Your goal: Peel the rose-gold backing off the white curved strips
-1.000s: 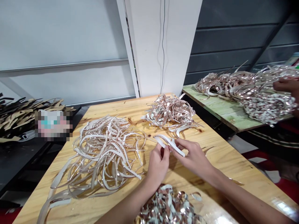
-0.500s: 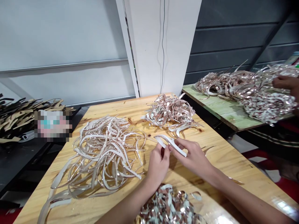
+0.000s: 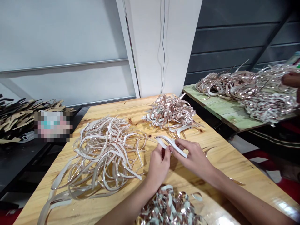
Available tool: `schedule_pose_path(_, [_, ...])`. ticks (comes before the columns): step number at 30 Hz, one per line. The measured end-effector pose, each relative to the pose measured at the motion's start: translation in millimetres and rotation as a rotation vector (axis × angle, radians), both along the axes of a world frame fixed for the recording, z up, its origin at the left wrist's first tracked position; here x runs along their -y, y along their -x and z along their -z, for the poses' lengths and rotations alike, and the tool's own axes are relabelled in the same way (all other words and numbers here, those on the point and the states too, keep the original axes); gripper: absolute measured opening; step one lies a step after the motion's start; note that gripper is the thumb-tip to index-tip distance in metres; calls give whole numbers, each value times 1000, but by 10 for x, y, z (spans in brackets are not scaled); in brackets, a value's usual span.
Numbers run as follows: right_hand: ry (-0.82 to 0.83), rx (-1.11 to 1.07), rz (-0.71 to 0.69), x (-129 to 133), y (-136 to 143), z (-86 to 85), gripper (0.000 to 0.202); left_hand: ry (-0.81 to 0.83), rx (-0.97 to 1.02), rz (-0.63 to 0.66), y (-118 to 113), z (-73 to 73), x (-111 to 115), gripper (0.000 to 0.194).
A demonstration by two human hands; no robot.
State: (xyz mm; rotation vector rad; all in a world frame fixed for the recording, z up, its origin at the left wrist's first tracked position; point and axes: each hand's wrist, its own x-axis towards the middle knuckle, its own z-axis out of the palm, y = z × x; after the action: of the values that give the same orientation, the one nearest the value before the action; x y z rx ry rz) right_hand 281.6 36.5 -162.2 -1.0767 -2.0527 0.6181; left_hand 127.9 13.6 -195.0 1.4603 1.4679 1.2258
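Near the middle of the wooden table (image 3: 225, 156), my left hand (image 3: 160, 159) and my right hand (image 3: 192, 154) meet, fingertips together. Both are closed on a white curved strip (image 3: 179, 150), which loops up above the fingers. To the left lies a loose tangle of long white and rose-gold strips (image 3: 105, 156). Behind my hands sits a pile of shiny rose-gold strips (image 3: 172, 111). Below my forearms, at the bottom edge, is a heap of short curled pieces (image 3: 171, 206).
On the right, a greenish table (image 3: 225, 111) bears more piles of strips (image 3: 269, 106), with another person's hand (image 3: 292, 79) over them. At left, a dark table (image 3: 21, 156) holds black and tan strips (image 3: 25, 115). A white wall (image 3: 164, 47) stands behind.
The other person's hand at the far right has shifted slightly to the right. My hands and the strip look unchanged.
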Motion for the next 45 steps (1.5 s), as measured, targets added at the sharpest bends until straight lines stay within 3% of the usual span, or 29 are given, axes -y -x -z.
schedule_pose_path(45, [43, -10, -29, 11, -8, -2, 10, -15, 8, 46, 6, 10, -5, 16])
